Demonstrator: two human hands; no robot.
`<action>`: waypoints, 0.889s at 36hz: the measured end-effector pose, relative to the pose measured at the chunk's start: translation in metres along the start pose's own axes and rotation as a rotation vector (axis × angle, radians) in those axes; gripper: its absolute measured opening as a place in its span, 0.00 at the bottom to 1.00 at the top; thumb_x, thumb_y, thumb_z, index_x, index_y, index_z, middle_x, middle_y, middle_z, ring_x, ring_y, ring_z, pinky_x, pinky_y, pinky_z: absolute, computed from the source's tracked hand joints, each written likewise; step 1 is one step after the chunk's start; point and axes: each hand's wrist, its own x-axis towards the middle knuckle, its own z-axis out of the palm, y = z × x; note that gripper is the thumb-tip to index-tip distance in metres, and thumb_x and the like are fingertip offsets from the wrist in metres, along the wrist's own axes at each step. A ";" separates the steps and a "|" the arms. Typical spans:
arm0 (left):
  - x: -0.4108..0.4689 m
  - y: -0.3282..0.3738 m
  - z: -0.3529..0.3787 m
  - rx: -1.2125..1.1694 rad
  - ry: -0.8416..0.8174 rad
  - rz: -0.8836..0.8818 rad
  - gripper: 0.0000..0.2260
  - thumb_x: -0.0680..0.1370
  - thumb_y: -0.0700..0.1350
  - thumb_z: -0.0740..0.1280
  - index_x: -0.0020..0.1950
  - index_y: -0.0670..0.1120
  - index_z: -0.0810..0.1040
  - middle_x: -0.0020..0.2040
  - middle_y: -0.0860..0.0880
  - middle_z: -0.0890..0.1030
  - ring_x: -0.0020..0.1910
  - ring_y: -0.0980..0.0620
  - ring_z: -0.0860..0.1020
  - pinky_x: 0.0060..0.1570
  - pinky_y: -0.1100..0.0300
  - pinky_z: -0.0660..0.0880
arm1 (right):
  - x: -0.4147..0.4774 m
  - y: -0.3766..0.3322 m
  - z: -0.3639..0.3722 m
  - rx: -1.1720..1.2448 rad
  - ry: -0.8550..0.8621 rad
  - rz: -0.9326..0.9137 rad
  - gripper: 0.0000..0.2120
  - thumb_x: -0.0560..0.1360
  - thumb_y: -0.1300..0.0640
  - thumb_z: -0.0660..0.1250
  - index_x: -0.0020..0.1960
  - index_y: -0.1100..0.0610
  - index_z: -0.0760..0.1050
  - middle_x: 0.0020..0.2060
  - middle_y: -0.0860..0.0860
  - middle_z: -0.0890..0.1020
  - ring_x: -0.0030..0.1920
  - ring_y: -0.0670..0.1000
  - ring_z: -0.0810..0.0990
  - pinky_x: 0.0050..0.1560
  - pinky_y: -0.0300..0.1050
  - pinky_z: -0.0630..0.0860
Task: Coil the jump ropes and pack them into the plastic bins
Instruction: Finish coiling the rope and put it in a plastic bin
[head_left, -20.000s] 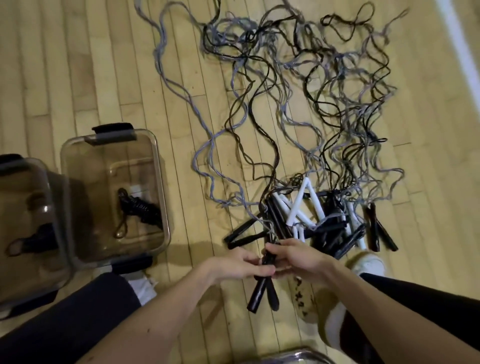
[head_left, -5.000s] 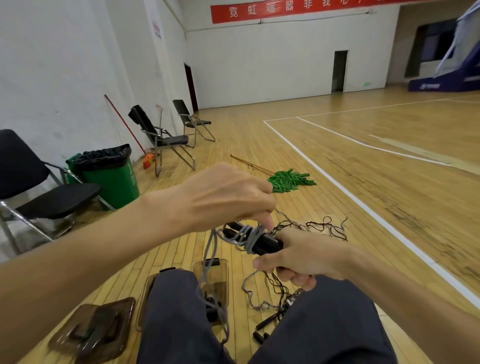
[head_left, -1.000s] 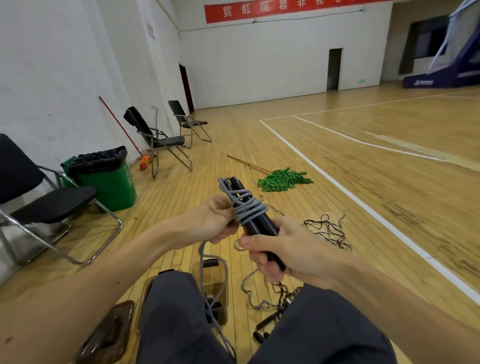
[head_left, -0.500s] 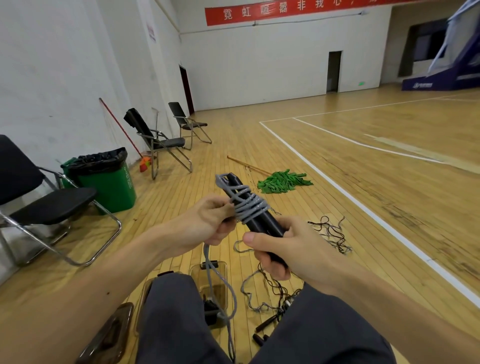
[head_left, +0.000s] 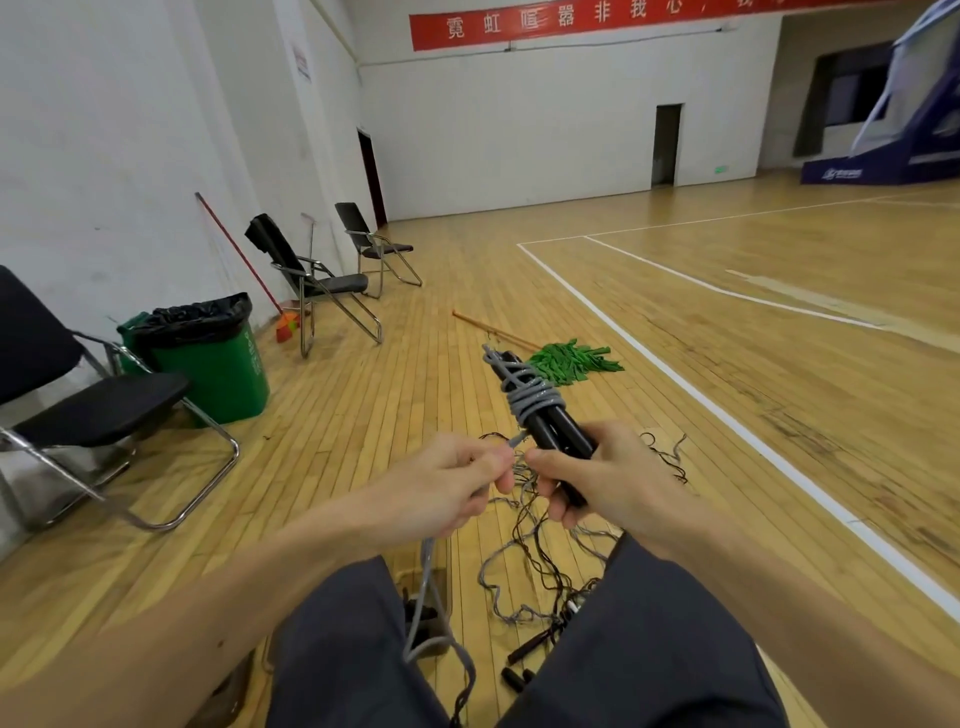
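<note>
Gripping handles (head_left: 558, 431) with right hand (head_left: 608, 478), left hand (head_left: 447, 488) pinches grey rope (head_left: 532, 400); bin (head_left: 444, 587) holds coil (head_left: 415, 616).

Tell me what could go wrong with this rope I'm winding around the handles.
The grey rope wraps bunch on the far half of the black handles, so they may slip off the end. The loose tail hangs down long, close to the tangled ropes, and might snag them.

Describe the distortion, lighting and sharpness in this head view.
Head view: wide-angle stretch tilts the left wall and swells the forearms at the bottom edge; light is even and soft, without hard glare; the black handles and grey rope are sharp.
</note>
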 end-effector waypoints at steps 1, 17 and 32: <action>-0.001 0.001 0.001 0.031 0.002 0.012 0.16 0.85 0.52 0.56 0.45 0.46 0.75 0.26 0.53 0.64 0.24 0.56 0.60 0.26 0.64 0.60 | 0.002 0.001 0.001 -0.016 0.006 -0.003 0.09 0.79 0.59 0.71 0.52 0.64 0.76 0.32 0.53 0.81 0.30 0.51 0.79 0.30 0.42 0.77; -0.017 0.024 -0.012 1.092 -0.091 0.111 0.15 0.83 0.54 0.62 0.38 0.52 0.68 0.34 0.54 0.73 0.32 0.55 0.70 0.35 0.61 0.65 | -0.001 -0.006 0.005 -0.392 -0.347 0.272 0.07 0.78 0.59 0.71 0.52 0.60 0.74 0.33 0.51 0.79 0.29 0.49 0.76 0.30 0.39 0.75; 0.000 0.063 -0.029 0.986 -0.254 0.251 0.11 0.68 0.57 0.79 0.37 0.54 0.79 0.30 0.60 0.76 0.33 0.62 0.75 0.33 0.70 0.69 | -0.014 -0.031 0.022 -0.684 -0.608 0.274 0.05 0.77 0.61 0.70 0.44 0.63 0.77 0.31 0.52 0.78 0.27 0.48 0.74 0.29 0.37 0.73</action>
